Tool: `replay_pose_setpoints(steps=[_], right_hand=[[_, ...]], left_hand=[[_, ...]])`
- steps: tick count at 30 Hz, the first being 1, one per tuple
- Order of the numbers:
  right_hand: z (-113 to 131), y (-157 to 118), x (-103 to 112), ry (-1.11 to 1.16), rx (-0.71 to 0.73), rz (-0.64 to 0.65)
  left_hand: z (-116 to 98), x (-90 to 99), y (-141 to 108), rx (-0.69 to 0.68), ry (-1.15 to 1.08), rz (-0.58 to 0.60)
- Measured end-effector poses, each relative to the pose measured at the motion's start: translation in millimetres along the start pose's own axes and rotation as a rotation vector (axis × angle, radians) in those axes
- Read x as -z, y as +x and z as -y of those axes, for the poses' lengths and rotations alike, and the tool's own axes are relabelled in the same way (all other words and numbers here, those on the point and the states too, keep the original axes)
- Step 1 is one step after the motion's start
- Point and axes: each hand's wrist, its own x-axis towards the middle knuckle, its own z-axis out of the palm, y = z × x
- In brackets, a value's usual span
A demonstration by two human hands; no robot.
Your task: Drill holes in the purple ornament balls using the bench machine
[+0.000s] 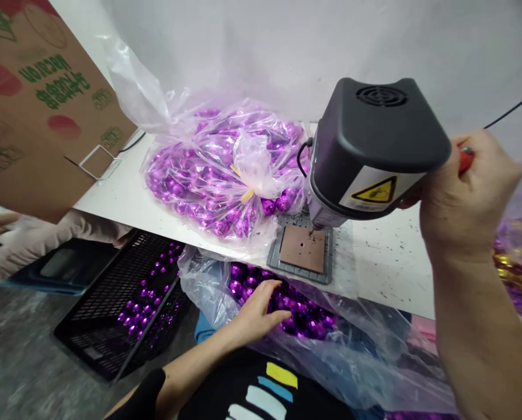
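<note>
My left hand (258,309) reaches over shiny purple faceted balls (302,312) in an open clear plastic bag (208,283) on my lap. Its thumb and forefinger are spread, and I see nothing held between them; the other fingers are partly hidden. At the right, my right hand (475,181) is closed round the red handle (466,158) of a black bench machine (375,134) with a yellow warning label. Below the machine's head, a square brown plate (302,249) with a small hole lies on a grey base (275,256).
A large tied plastic bag of purple balls (212,175) sits on the white table (387,262). Left are a cardboard box (46,111) and a black crate (98,309) with loose balls. Another person's leg (63,239) shows beyond. A bag with gold balls (519,268) is far right.
</note>
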Motion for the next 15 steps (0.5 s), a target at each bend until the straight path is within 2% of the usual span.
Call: replay_pose_setpoints(steps=[3,4,6,8,10,12,15], right_hand=[[0,0,-1,0.008,0.018,-0.010],[0,0,-1,0.010,0.017,-0.013],[0,0,-1,0.010,0.003,-0.013],[1,0,0,0.009,-0.015,-0.011],[3,0,0,0.007,-0.034,-0.004],[4,0,0,0.009,-0.050,-0.001],[5,0,-1,0.020,-0.028,-0.018]], left_hand=[[-30,26.5,27,-0.252,0.236,0.009],[-40,36.7,44,-0.337,0.302,-0.035],[-55,55.6,87,-0.496,0.457,-0.199],[-61,68.5,132,-0.509,0.624,-0.346],[-62,73.5,171,-0.479,0.746,-0.399],[-59,72.5,196,-0.466,0.843,-0.379],[-53,71.0,212,-0.445,0.935,-0.309]])
